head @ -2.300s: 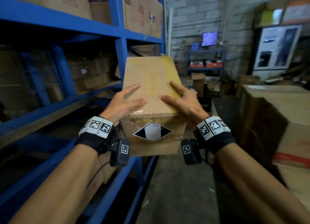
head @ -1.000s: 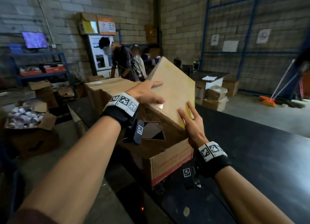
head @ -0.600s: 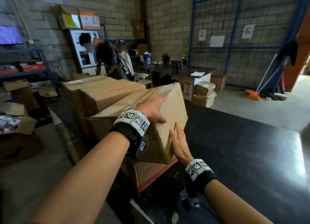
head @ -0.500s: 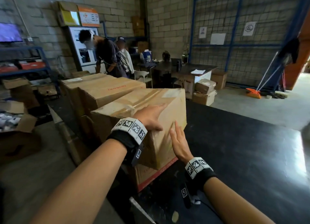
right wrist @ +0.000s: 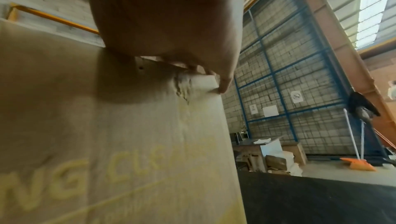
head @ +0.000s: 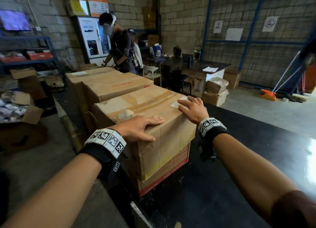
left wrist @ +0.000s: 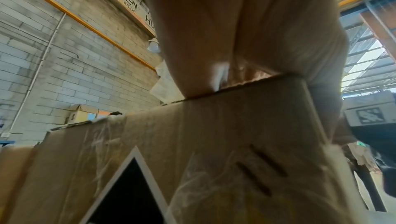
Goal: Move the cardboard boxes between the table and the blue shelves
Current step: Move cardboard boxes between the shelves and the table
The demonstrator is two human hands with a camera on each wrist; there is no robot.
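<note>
A taped cardboard box (head: 150, 106) sits level on a red-banded box (head: 172, 169) at the near left corner of the black table (head: 248, 168). My left hand (head: 138, 127) lies flat on the top's near edge, thumb down the front face. My right hand (head: 192, 108) rests flat on the top's right corner, over a white label. In the left wrist view the left hand (left wrist: 246, 32) bears on the box's (left wrist: 193, 143) upper edge above a black diamond mark. In the right wrist view the right hand (right wrist: 167, 16) touches the corner of the box (right wrist: 107, 126).
More cardboard boxes (head: 114, 86) line the table's left side behind mine. A person (head: 121, 45) stands at the far end. An open carton (head: 20, 111) lies on the floor at left. A desk (head: 196, 65), floor boxes (head: 215, 91) and an orange broom (head: 268, 94) stand at the back right.
The box came away from the blue shelves, swung to the table and settled from a tilt to level on the red-banded box. My right hand moved from its side face to its top.
</note>
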